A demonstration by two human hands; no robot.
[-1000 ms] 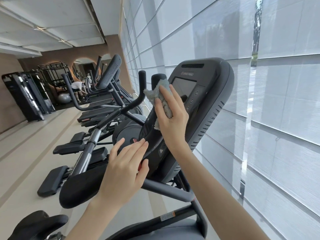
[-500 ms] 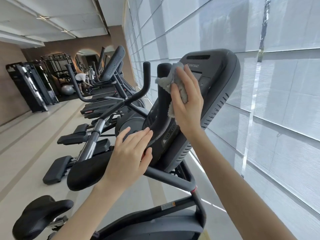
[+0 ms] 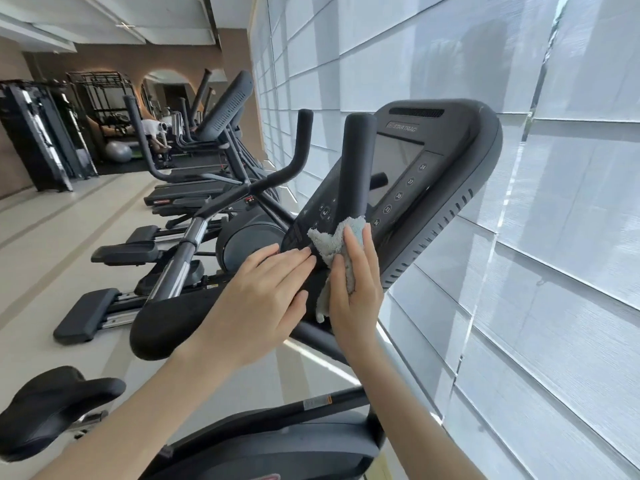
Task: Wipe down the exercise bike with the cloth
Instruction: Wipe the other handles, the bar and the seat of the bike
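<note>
So the black exercise bike (image 3: 277, 445) has a padded black handlebar post (image 3: 356, 161) standing nearly upright, tip up, leaning slightly right across the dark console (image 3: 464, 161). A pale blue-grey fluffy cloth (image 3: 329, 244) is bunched round the post's lower end. The right hand (image 3: 356, 296) reaches up from below, thumb and fingers (image 3: 360, 251) gripping the cloth against the post. The left hand (image 3: 263, 299) lies just beside it, fingers straight and together, tips on the console's bottom edge.

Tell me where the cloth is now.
Head view, centre: the cloth is held round the base of the upright handlebar by the right hand, in front of the console.
</note>
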